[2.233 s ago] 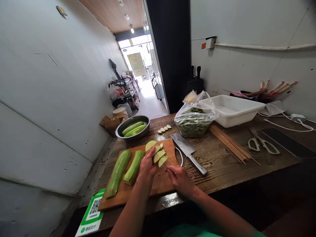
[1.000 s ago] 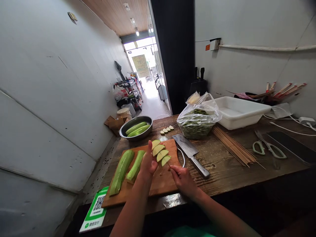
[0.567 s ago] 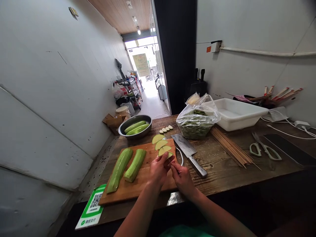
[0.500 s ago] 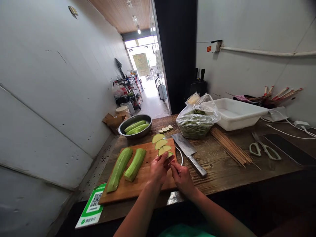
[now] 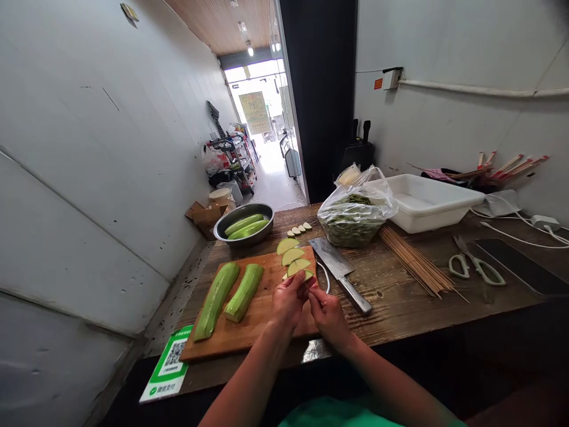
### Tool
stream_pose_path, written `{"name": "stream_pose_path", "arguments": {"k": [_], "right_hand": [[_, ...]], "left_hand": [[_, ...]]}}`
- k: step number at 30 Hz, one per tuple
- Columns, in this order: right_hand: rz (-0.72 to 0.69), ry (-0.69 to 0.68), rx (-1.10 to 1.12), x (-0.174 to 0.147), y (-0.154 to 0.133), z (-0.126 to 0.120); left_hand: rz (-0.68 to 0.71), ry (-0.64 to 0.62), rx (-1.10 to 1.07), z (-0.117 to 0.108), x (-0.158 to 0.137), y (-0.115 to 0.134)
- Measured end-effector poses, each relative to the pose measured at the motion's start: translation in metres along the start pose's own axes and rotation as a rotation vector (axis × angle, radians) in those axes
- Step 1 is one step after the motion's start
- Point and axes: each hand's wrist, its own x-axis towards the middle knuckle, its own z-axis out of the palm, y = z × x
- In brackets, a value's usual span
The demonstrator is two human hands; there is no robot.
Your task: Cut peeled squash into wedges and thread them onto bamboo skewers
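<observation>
My left hand (image 5: pixel 285 301) is closed, pinching the lowest of several half-round zucchini slices (image 5: pixel 292 256) that stretch away in a line above the cutting board. Close beside it, the fingers of my right hand (image 5: pixel 329 311) are pinched on the near end of a thin skewer (image 5: pixel 307 286), which mostly disappears behind the fingers and slices. On the left of the wooden cutting board (image 5: pixel 267 296) lie two peeled zucchini pieces, a longer one (image 5: pixel 216 301) and a shorter one (image 5: pixel 244 292). A cleaver (image 5: pixel 332 258) rests flat just right of the board.
At the back stand a metal bowl (image 5: pixel 219 233) of zucchini, a small row of skewered slices (image 5: pixel 299 230), a plastic bag of greens (image 5: pixel 355 219) and a white tub (image 5: pixel 438 216). Bamboo skewers (image 5: pixel 413 261), scissors (image 5: pixel 475 264) and a phone (image 5: pixel 524 264) lie right. A payment card (image 5: pixel 166 367) is front left.
Both hands keep their hold and have hardly moved; the right fingers sit slightly nearer the slices. The whole view has shifted a little.
</observation>
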Motion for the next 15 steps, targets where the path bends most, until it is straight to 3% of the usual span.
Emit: {"name": "stream_pose_path", "arguments": {"k": [15], "right_hand": [[0.063, -0.012, 0.061, 0.0016, 0.0036, 0.0002]], "left_hand": [[-0.048, -0.006, 0.067, -0.0048, 0.0045, -0.0032]]}}
